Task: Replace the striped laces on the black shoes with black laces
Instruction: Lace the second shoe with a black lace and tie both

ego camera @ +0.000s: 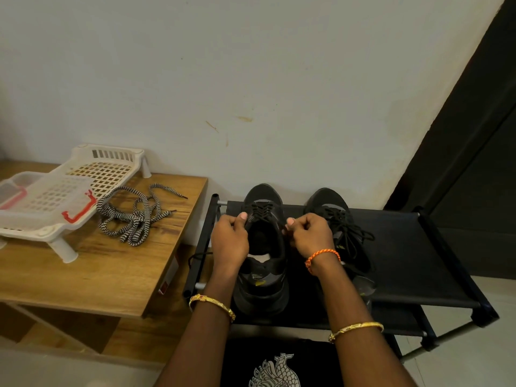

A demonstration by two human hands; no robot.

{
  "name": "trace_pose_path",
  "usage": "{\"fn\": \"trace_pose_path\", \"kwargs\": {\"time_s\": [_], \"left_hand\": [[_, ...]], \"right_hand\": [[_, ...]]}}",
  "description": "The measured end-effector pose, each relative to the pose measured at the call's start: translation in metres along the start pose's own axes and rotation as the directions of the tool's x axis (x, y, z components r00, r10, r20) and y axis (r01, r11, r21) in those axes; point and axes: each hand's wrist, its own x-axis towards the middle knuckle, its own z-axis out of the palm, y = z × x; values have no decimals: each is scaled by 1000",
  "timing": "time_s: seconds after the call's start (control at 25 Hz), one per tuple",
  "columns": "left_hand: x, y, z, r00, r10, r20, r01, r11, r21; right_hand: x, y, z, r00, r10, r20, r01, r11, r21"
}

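Observation:
Two black shoes stand side by side on a black fabric rack [405, 247], toes to the wall. The left shoe [262, 283] carries a black lace [261, 209] across its lower eyelets. My left hand [230, 243] pinches one end of that lace at the shoe's left edge, and a loose length trails off toward the rack's left rail. My right hand [310, 236] pinches the other end at the right edge. The right shoe [339, 219] has black laces tied in a loose bow. The striped black-and-white laces [134, 217] lie in a heap on the wooden table.
A wooden table [92, 277] stands left of the rack. On it sits a white plastic slotted rack [109, 169] with a clear lidded box with red clips [44, 199] on top. The wall is right behind the shoes. A dark door [474, 152] lies to the right.

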Motion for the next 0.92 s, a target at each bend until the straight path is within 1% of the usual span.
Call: {"fn": "trace_pose_path", "kwargs": {"time_s": [0.04,0.08,0.2,0.24,0.36,0.52,0.68,0.8,0.88,0.92], "left_hand": [[1,-1,-2,1000,-9,-16,9,1000,-7],[2,-2,-4,1000,-7,-15,7,1000,-11],[-1,-1,-4,999,27,43,-26,999,-36],[-3,-1,-3,998,39,47,-37,998,-41],[-5,2,-2,997,55,47,-52,997,-52],[-3,2,2,996,90,11,-89,994,-57],[-5,5,5,996,68,-60,-71,996,-56],[-7,6,10,992,50,-116,-58,996,-73],[-9,6,9,993,32,-114,-39,997,-63],[-10,6,6,996,35,-85,-36,999,-18]], "right_hand": [[-1,1,-1,999,27,29,-28,998,52],[-1,2,-2,997,36,64,-40,997,68],[-1,-1,-5,985,-2,172,16,997,-78],[-2,-1,-5,983,-16,182,30,997,-73],[-2,-3,-6,987,0,158,-6,999,38],[-2,-2,-4,996,38,82,-42,998,46],[-5,1,-6,997,68,36,-71,992,103],[-3,4,-2,998,50,-37,-47,996,78],[-4,7,1,995,9,-96,-12,999,-39],[-5,8,0,994,-11,-108,-1,994,-111]]}}
